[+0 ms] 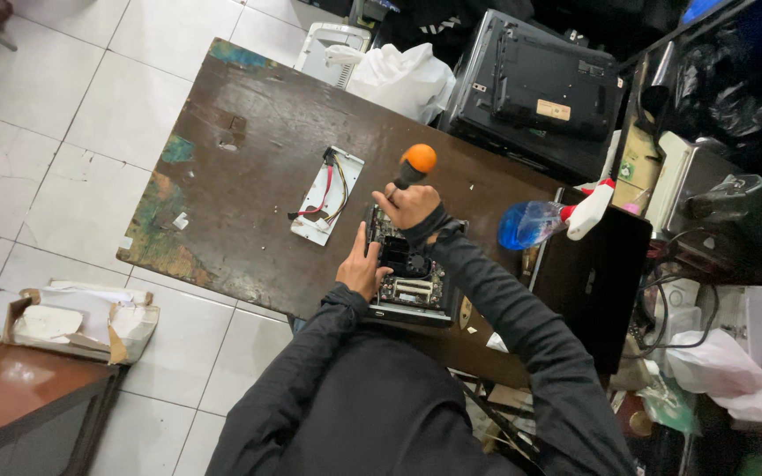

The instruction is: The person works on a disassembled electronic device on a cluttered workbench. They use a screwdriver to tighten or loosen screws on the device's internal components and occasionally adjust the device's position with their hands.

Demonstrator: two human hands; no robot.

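One open computer case point(406, 280) sits at the near edge of the brown worktop point(249, 176). Right hand point(412, 207) is closed around one screwdriver point(409, 167) with an orange-capped handle, its tip down over the case's far end. Left hand point(363, 269) lies fingers extended on the case's left wall, holding nothing. One white metal panel point(328, 196) with wires lies just left. One blue spray bottle point(544, 220) lies to the right.

Tan label point(554, 109), black case; torn carton point(81, 321), maybe.

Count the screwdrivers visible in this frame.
1. An orange-and-black screwdriver is held in the right hand, above the open circuit board on the brown table. Others may be hidden in the clutter at right.
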